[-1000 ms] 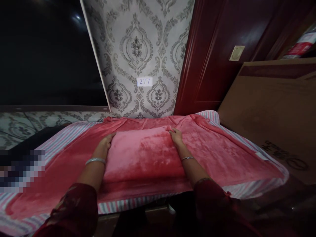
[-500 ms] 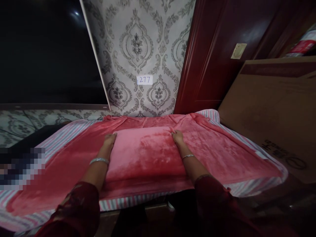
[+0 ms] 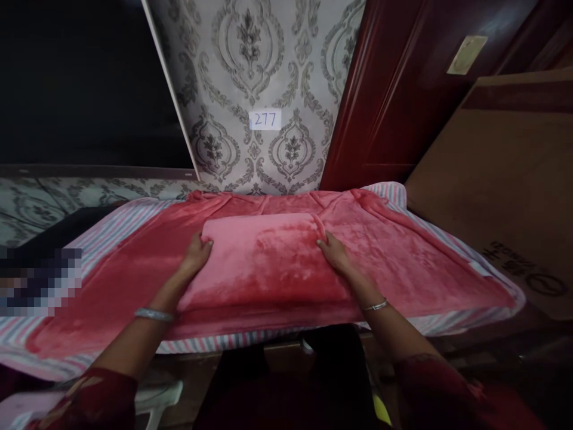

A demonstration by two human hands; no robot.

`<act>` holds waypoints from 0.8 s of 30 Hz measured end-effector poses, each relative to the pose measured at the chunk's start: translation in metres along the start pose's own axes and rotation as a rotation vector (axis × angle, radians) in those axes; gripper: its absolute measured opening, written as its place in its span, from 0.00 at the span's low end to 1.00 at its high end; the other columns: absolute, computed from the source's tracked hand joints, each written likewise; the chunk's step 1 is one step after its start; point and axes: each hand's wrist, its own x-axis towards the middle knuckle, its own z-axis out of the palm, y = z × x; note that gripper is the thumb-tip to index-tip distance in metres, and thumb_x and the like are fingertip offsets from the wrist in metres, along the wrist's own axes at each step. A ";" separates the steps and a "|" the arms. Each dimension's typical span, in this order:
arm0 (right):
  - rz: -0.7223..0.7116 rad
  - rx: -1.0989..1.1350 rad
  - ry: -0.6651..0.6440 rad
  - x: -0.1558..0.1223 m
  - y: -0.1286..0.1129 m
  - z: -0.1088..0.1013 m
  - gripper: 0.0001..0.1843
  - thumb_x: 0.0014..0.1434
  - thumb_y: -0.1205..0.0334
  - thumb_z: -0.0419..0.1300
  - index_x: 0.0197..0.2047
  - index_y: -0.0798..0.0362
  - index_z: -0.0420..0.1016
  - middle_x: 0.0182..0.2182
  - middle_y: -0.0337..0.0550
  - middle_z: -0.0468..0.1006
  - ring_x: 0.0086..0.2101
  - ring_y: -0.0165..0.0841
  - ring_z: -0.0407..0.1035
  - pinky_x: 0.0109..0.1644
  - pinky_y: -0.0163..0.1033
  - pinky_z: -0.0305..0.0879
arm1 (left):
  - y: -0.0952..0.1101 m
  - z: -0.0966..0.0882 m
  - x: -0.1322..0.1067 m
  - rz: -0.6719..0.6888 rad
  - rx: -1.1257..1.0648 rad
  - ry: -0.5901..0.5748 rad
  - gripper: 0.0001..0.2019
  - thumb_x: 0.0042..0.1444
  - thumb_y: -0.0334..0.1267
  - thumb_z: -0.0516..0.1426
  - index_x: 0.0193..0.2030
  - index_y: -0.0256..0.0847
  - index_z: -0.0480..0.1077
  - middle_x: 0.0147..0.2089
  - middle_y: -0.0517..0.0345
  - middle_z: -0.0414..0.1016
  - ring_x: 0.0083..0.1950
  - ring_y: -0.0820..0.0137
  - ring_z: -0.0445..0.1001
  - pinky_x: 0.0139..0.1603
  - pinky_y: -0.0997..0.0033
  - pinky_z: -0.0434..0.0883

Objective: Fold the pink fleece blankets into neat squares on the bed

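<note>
A folded pink fleece blanket lies on a larger red fleece blanket spread over a striped sheet. My left hand rests against the folded blanket's left side, thumb on top and fingers curled under its edge. At the right side, my right hand grips the edge the same way. Both wrists wear a silver bangle.
Patterned wallpaper with a paper label reading 277 rises behind the table. A dark screen stands at the left, a red wooden door and a large cardboard box at the right. A blurred patch covers the left edge.
Both hands have slid back from the folded blanket's far corners to its sides. The camera has tipped down and pulled back a little.
</note>
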 end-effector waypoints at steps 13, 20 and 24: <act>0.046 0.198 -0.032 -0.047 0.016 -0.018 0.33 0.59 0.48 0.59 0.64 0.55 0.72 0.55 0.53 0.79 0.52 0.47 0.75 0.58 0.53 0.71 | -0.003 -0.036 -0.036 -0.035 0.002 -0.170 0.28 0.55 0.53 0.63 0.58 0.39 0.70 0.43 0.46 0.82 0.43 0.55 0.82 0.45 0.54 0.80; -0.044 0.137 0.084 -0.084 0.028 -0.022 0.38 0.54 0.42 0.64 0.63 0.54 0.72 0.59 0.56 0.75 0.61 0.51 0.68 0.66 0.58 0.63 | -0.043 -0.048 -0.083 0.170 0.154 -0.034 0.31 0.50 0.55 0.62 0.59 0.42 0.69 0.55 0.45 0.79 0.55 0.52 0.78 0.56 0.52 0.76; -0.054 0.189 0.155 -0.090 0.031 -0.013 0.35 0.56 0.40 0.61 0.60 0.55 0.74 0.57 0.56 0.77 0.58 0.49 0.70 0.64 0.57 0.65 | -0.054 -0.043 -0.089 0.235 0.186 0.005 0.28 0.53 0.53 0.58 0.58 0.42 0.68 0.51 0.48 0.79 0.52 0.54 0.79 0.52 0.54 0.76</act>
